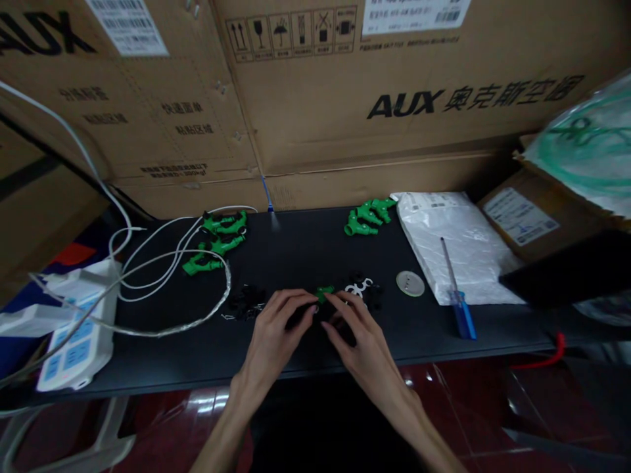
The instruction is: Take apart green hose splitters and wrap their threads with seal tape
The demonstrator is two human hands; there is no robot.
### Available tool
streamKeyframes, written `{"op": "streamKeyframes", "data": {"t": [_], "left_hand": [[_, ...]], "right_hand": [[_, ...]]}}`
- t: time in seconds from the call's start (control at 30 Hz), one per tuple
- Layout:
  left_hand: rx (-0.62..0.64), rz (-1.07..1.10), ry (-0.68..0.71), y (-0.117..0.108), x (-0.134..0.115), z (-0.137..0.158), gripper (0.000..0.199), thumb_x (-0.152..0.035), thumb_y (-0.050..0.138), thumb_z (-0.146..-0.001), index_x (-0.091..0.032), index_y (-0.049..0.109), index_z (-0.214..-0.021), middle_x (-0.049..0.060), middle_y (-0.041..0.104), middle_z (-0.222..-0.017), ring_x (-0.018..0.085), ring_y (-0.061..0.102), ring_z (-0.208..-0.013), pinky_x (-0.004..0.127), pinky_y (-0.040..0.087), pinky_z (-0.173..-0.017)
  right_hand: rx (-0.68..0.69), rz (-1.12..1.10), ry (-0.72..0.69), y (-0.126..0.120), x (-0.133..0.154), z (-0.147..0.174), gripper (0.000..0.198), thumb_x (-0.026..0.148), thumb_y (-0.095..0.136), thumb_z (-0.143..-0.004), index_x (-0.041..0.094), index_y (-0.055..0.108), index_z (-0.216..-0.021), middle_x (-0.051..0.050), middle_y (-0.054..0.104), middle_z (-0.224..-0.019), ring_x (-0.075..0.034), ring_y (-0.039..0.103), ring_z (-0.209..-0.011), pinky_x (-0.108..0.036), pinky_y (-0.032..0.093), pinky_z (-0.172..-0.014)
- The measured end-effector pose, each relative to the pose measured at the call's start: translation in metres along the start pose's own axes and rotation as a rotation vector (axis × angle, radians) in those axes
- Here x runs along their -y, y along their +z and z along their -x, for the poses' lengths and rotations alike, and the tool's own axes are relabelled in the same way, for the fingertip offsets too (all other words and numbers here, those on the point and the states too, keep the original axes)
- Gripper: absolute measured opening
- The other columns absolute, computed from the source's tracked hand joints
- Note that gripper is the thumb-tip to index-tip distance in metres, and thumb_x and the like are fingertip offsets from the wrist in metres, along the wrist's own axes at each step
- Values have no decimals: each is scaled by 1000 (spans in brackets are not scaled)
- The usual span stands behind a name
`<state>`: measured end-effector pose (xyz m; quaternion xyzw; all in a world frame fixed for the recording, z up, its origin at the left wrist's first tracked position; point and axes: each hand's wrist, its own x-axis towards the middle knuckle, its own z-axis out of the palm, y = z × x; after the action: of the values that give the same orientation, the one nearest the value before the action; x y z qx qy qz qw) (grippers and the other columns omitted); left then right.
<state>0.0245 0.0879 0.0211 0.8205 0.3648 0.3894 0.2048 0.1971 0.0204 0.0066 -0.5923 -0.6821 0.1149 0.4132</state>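
Observation:
Between my fingertips, just above the dark table, is a small green plastic fitting (324, 291), mostly hidden by the fingers. My left hand (280, 323) pinches its left side with thumb and fingers bent together. My right hand (359, 332) has its fingertips on the fitting's right side, the thumb lower and a little apart. Beside my left hand lies a heap of small black parts (246, 299) with thin metal pieces. White ring-shaped clips (359, 287) and more black pieces lie just beyond my right hand.
Green branched fittings lie in a left group (219, 244) and a right group (367, 218). A power strip (81, 335) and looping white cables are at left. Rightward are a round disc (410, 284), a white plastic bag (456, 230) and a blue-handled screwdriver (462, 314). Large cartons (315, 105) stand behind.

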Motion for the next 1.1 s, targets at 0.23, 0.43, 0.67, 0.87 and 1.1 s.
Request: {"op": "streamKeyframes", "data": {"t": [0.23, 0.43, 0.67, 0.87, 1.1], "left_hand": [[-134, -16, -53, 2, 5, 9, 20, -13, 66, -98, -23, 71, -115, 4, 72, -110, 18, 74, -101, 34, 63, -94], [-275, -92, -53, 7, 10, 14, 20, -13, 67, -97, -22, 71, -114, 5, 72, -108, 18, 74, -99, 33, 64, -88], [-240, -68, -45, 9, 9, 13, 20, -11, 68, -96, -21, 71, -113, 5, 72, -108, 18, 73, -100, 31, 63, -91], [-201, 17, -61, 10, 9, 16, 20, -14, 65, -99, -23, 71, -115, 4, 72, -110, 18, 73, -104, 34, 62, -96], [-126, 225, -148, -3, 3, 12, 14, -19, 65, -99, -23, 75, -109, 6, 74, -107, 20, 73, -101, 35, 62, -92]], "right_hand": [[90, 67, -91, 13, -3, 18, 45, 16, 52, -103, 14, 55, -148, -18, 62, -146, -29, 60, -138, -49, 55, -114], [224, 169, -152, 29, -11, -2, 53, 23, 53, -104, 7, 50, -154, -21, 46, -161, -35, 40, -153, -55, 44, -122], [173, 251, -107, 28, -27, -15, 54, 28, 55, -103, 0, 53, -150, -28, 48, -157, -41, 45, -149, -60, 46, -119], [68, 201, -142, 18, -23, -9, 52, 21, 49, -105, 10, 46, -156, -24, 49, -158, -35, 45, -150, -59, 49, -117], [117, -39, -248, 10, -8, -19, 63, 24, 66, -98, 27, 43, -157, -14, 56, -153, -33, 51, -145, -64, 43, -119]]}}
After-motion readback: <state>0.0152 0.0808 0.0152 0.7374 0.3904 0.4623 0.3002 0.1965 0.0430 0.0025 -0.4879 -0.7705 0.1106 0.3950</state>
